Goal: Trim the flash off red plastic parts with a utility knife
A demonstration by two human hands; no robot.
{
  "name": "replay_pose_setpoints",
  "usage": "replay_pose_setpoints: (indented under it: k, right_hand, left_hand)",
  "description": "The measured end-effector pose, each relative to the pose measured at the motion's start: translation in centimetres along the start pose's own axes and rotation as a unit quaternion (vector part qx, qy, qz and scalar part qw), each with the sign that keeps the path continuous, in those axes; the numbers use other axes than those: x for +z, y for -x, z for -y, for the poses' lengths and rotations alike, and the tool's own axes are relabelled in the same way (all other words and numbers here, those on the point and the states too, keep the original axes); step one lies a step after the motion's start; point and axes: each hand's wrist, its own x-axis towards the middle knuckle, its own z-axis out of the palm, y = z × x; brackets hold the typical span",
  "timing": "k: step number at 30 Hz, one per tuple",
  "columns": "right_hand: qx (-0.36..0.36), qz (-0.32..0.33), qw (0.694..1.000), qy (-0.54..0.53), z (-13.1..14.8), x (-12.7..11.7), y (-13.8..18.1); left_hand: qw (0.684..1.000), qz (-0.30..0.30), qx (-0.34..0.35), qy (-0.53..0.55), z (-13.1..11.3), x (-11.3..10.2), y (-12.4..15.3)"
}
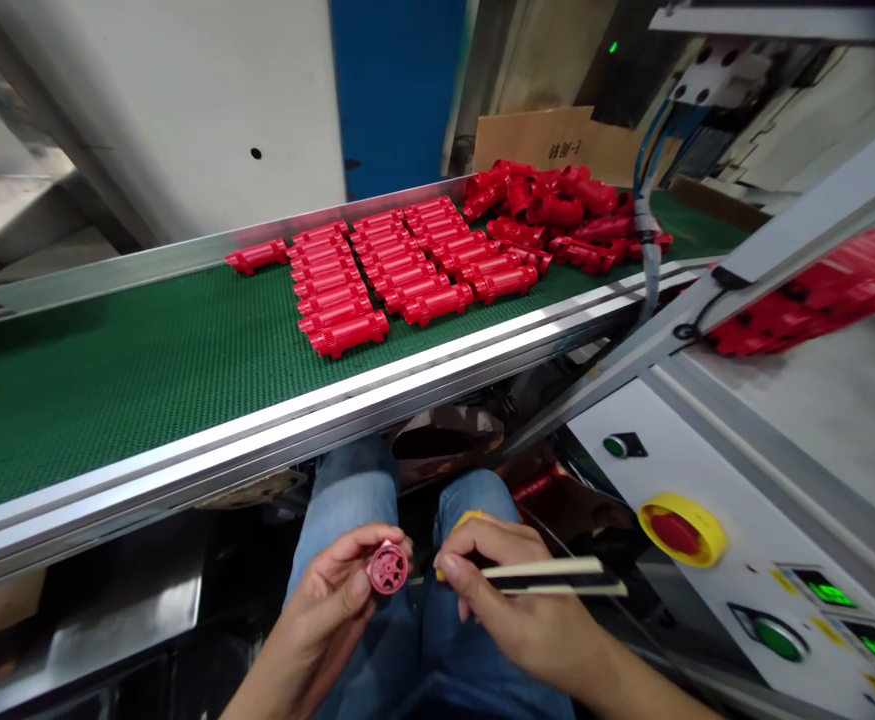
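My left hand is closed round a red plastic tube part. Its round end faces me and shows a spoked pattern with dark openings. Close by on the right, my right hand grips a slim hand tool with a cream and black striped handle sticking out past the hand. A bit of yellow shows at the fingers; the tool's working end cannot be made out. A small gap separates the two hands, both above my lap. On the green conveyor belt lie rows of matching red tube parts.
Behind the rows sits a heap of loose red parts, with a cardboard sheet at its back. A metal rail edges the belt. On the right stand a slanted frame post and a control panel with a red emergency button.
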Motion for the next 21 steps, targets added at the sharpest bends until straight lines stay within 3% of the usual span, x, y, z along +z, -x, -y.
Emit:
replay_pose_setpoints:
  k: [4, 6, 10, 13, 16, 21]
  right_hand:
    - [0.054, 0.054, 0.997, -0.009, 0.1, 0.8, -1.1]
    - [0.049, 0.063, 0.997, -0.007, -0.1, 1.1, -1.5]
    - [0.005, 0.059, 0.998, 0.0, -1.2, 1.6, -1.5]
    - [-0.062, 0.022, 0.998, 0.007, -2.0, 1.6, -1.1]
    - [-0.173, -0.034, 0.984, 0.0, -2.0, 1.0, -0.5]
    - [-0.261, -0.022, 0.964, -0.045, -1.0, 0.3, -0.2]
  left_hand:
    - [0.993, -0.002, 0.08, -0.084, -0.5, -0.6, -0.5]
    - [0.987, -0.039, 0.127, -0.094, -0.8, -0.4, -0.3]
    - [0.982, -0.143, 0.121, 0.027, -1.4, 1.4, 0.4]
    - [0.978, -0.166, 0.097, 0.077, -1.4, 2.6, 0.7]
    - [0.978, -0.169, 0.106, 0.062, -1.5, 2.8, 0.6]
    - [0.979, -0.167, 0.104, 0.052, -1.9, 2.7, 0.8]
